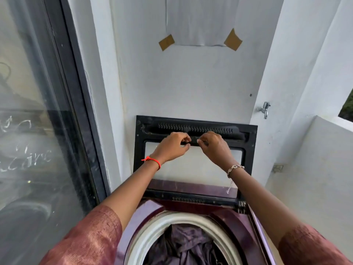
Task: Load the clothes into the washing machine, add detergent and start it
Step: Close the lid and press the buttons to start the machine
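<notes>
Clothes (183, 245) lie in the drum at 6 o'clock (dark, bunched). Lid (194, 161) upright at 12; left hand (172, 148) and right hand (214, 147) both pinch its handle bar. Likely closing step; next, swing lid down clear of fabric.

Home balcony laundry nook: we note a top-loading washing machine (145, 217), wall tap (264, 109), sliding glass door (38, 121), low parapet (324, 150).

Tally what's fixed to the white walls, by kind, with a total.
Tape pieces: 2
Paper sheet: 1
Tap: 1
Total: 4
</notes>
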Motion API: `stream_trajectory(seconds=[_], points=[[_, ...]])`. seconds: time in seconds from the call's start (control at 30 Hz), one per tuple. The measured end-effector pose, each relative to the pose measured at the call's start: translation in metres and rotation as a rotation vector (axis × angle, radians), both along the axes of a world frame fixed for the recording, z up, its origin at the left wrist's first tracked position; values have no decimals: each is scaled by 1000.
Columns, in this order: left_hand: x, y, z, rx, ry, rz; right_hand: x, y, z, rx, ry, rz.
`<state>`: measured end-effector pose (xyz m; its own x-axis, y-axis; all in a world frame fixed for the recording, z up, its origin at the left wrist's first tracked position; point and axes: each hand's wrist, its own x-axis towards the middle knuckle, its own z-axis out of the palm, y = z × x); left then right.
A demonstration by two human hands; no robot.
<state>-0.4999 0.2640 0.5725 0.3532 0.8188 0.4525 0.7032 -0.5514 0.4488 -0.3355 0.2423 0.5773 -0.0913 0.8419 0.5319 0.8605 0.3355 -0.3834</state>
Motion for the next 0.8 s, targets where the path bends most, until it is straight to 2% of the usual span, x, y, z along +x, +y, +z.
stream_trajectory(seconds=[0.17,0.53,0.8], points=[[10,31,12,59,9,6,3,37,15,37,-49,-41],[12,98,9,248,193,90,12,102,23,18,-152,-63],[14,106,-2,252,217,142,17,112,18,-22,-100,-30]])
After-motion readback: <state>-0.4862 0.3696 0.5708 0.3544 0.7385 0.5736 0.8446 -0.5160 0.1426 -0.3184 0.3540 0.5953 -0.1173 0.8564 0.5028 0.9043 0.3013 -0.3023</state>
